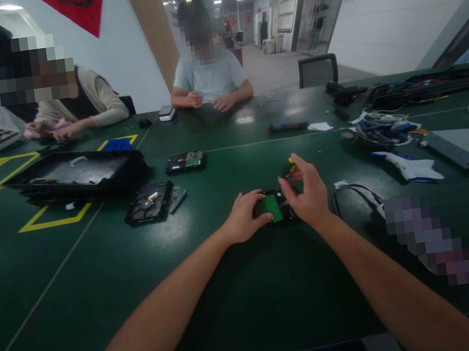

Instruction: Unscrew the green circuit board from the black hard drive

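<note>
L hand (244, 217) grasps the L end of an HDD (272, 208), thumb along the near edge, fingers over the far edge; R hand (308, 189) pinches a small yellow-and-black tool (290, 167) btwn thumb & fingers, above the HDD's R end, tip hidden, so can't tell if it touches. HDD lies flat on the green desk (251, 300) btwn & under both hands, green PCB side up nearest the L hand, black part twd the R. Handling, my guess: stiff, compact, fairly dense for its size, so it'd sit steady but might skid on the smooth desk w/o the L hand's brace; casing tough, PCB the fragile bit. Best hold is prob. by the casing's long edges, as L hand has it, keeping pressure off the PCB's face & parts. Tool looks light & thin, better held w/ fingertips than a full fist. Beyond L hand, well apart & to its L: another HDD w/ PCB showing (185, 161), a black drive casing (148, 203) and, just beside that, a loose PCB (177, 198); black cable (357, 185) near the R hand, on its R
</note>
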The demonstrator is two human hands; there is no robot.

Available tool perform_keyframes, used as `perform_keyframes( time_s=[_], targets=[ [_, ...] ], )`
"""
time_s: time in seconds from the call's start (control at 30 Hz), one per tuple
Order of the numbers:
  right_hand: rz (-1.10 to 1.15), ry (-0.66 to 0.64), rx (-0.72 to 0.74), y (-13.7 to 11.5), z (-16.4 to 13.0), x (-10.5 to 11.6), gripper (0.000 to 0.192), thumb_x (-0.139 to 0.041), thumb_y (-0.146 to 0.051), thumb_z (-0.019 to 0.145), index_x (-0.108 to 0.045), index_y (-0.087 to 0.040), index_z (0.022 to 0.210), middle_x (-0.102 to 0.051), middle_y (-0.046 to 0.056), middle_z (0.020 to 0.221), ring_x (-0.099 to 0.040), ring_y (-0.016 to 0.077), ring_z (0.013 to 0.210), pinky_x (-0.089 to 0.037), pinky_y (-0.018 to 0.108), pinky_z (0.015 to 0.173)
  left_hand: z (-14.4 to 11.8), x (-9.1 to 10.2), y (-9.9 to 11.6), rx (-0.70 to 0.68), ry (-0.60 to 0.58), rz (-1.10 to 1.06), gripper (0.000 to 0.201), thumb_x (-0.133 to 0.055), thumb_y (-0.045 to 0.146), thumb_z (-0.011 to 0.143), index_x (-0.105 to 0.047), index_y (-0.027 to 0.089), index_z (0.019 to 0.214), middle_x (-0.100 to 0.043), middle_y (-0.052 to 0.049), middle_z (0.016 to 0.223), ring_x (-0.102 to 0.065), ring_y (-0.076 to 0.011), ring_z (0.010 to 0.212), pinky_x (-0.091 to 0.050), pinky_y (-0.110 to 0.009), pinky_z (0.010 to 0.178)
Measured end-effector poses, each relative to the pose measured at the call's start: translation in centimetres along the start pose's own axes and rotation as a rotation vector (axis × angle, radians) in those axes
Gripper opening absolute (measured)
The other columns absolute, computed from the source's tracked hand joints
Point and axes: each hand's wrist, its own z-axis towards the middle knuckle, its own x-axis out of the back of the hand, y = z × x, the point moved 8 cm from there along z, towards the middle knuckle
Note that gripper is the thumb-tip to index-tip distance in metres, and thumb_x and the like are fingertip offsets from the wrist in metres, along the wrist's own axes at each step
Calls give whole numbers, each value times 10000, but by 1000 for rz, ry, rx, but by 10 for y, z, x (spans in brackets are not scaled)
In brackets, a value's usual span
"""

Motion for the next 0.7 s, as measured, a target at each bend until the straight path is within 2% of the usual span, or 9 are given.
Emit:
perform_keyframes(
  time_s=[0.1, 0.27, 0.4, 0.47, 0.63, 0.7],
  targets=[
    [-26, -4, 18, -2, 1, 1, 657, -634, -331, 966, -378, -295, 1569, -673, 110, 1220, -683, 243, 938, -634, 475, 894, 0, 0, 0, -5, -2, 1, 576, -667, 495, 928, -516, 258, 1431, -479, -116, 1587, -417, -315, 1501, -148, -620, 1287],
    [2, 0, 15, -3, 1, 1, 655, -576, -296, 988, -325, -288, 1593, -638, 133, 1322, -691, 231, 919, -637, 461, 877, 0, -1, 1, -7, 3, 0, 568, -664, 495, 930, -519, 254, 1424, -474, -120, 1589, -417, -314, 1501, -150, -624, 1284],
    [-26, 30, 1, -2, 1, 4, 670, -661, -348, 949, -381, -276, 1554, -654, 113, 1194, -670, 220, 836, -643, 460, 818, 0, -1, 1, -10, 2, 2, 571, -673, 488, 926, -521, 256, 1425, -478, -124, 1586, -417, -317, 1501, -153, -631, 1281],
    [-30, 21, 8, -2, 1, 4, 676, -675, -362, 940, -389, -276, 1547, -650, 113, 1194, -667, 226, 850, -640, 469, 828, 0, 0, 2, -11, 0, 2, 575, -673, 487, 926, -518, 253, 1428, -479, -127, 1584, -414, -318, 1504, -158, -629, 1281],
    [12, -23, -7, 0, 1, 1, 708, -577, -322, 992, -254, -270, 1620, -644, 131, 1272, -693, 235, 932, -630, 473, 907, 0, 1, 2, -9, -10, 0, 576, -664, 490, 930, -512, 256, 1434, -471, -126, 1591, -415, -318, 1503, -158, -631, 1281],
    [-2, -16, -11, 1, 1, 1, 697, -587, -340, 990, -279, -276, 1612, -648, 128, 1257, -690, 233, 906, -634, 477, 891, 0, 1, 2, -9, -8, 0, 576, -666, 487, 928, -513, 255, 1433, -471, -124, 1592, -414, -316, 1504, -156, -630, 1282]
  ],
)
